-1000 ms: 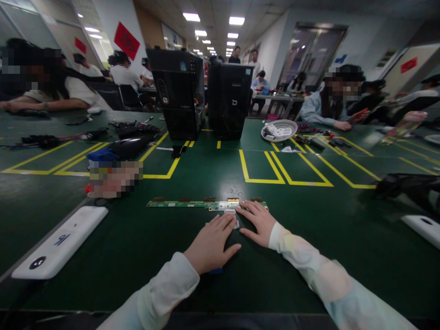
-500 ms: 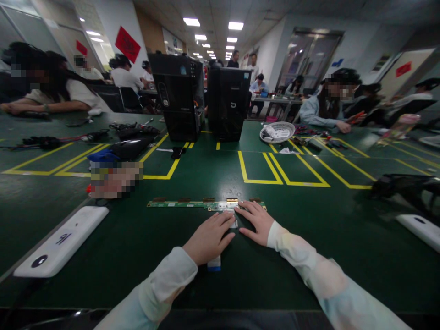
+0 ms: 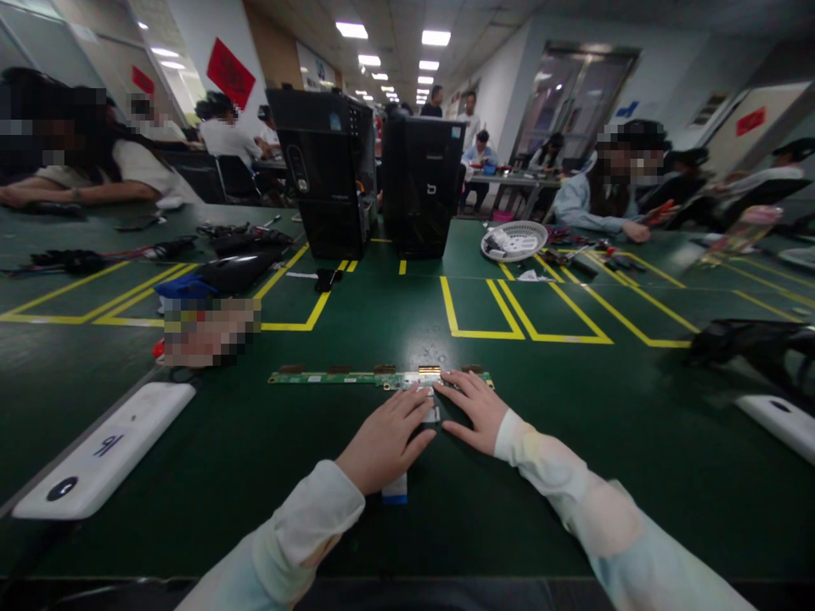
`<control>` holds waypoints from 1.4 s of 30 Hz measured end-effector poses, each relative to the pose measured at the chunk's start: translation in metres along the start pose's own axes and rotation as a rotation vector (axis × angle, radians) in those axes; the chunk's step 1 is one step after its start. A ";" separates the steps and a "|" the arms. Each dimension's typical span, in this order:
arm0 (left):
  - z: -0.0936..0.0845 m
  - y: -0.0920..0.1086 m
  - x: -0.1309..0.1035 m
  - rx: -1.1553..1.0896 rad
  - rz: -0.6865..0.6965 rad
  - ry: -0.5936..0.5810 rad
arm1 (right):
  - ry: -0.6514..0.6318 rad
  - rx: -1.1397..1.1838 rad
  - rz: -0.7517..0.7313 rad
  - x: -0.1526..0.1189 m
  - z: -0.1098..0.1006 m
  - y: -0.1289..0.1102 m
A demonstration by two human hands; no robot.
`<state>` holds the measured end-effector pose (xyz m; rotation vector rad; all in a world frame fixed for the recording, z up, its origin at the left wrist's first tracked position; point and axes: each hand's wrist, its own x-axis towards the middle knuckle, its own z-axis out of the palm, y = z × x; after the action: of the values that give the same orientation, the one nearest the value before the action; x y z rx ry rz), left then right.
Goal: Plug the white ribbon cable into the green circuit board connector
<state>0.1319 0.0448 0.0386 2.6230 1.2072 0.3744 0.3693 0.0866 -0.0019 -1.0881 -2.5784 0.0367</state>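
On the surface [image 3: 471, 526], a ribbon cable [image 3: 395, 490] lies partly under the left hand [image 3: 386, 435], before a circuit board [image 3: 356, 379]; two computer towers [image 3: 421, 187] stand farther back, a basket [image 3: 514, 242] to their right.

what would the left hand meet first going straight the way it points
The left hand would likely meet the white piece right at its fingertips first, then the board. Depth is unclear: the hand may already touch the white piece.

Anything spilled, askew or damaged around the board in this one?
Nothing stands out. The green circuit board lies straight on the table, with no visible break; the right hand covers part of it, and the left hand part of the blue-ended ribbon.
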 end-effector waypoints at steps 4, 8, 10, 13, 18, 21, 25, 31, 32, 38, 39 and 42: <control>-0.001 -0.005 -0.003 0.021 -0.056 0.071 | -0.022 0.000 0.004 0.000 0.000 0.001; -0.007 -0.014 -0.015 0.034 -0.094 0.093 | -0.027 0.006 0.008 0.000 -0.001 0.002; -0.012 -0.017 -0.028 0.045 -0.121 0.076 | -0.029 0.008 0.011 -0.001 -0.001 0.002; -0.019 -0.021 -0.055 0.075 -0.172 0.049 | -0.029 0.017 0.008 -0.001 -0.004 0.001; -0.014 -0.040 -0.111 0.177 -0.286 0.097 | -0.008 0.039 -0.028 0.001 -0.014 -0.006; -0.004 -0.057 -0.137 0.244 -0.353 0.165 | -0.030 0.063 -0.082 0.005 -0.019 -0.013; 0.004 -0.068 -0.147 0.281 -0.398 0.252 | -0.071 0.068 -0.091 0.010 -0.019 -0.020; 0.003 -0.059 -0.129 0.288 -0.411 0.316 | -0.108 0.069 -0.060 0.011 -0.015 -0.022; 0.003 -0.058 -0.126 0.292 -0.412 0.320 | -0.112 0.072 -0.059 0.011 -0.015 -0.022; 0.001 -0.057 -0.117 0.299 -0.428 0.314 | -0.134 0.077 -0.045 0.010 -0.015 -0.024; 0.001 -0.057 -0.117 0.298 -0.431 0.315 | -0.135 0.078 -0.042 0.011 -0.015 -0.024; 0.001 -0.056 -0.117 0.294 -0.441 0.320 | -0.141 0.080 -0.036 0.011 -0.017 -0.025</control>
<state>0.0188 -0.0090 0.0047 2.4766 2.0323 0.5806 0.3503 0.0749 0.0208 -1.0448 -2.6945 0.2129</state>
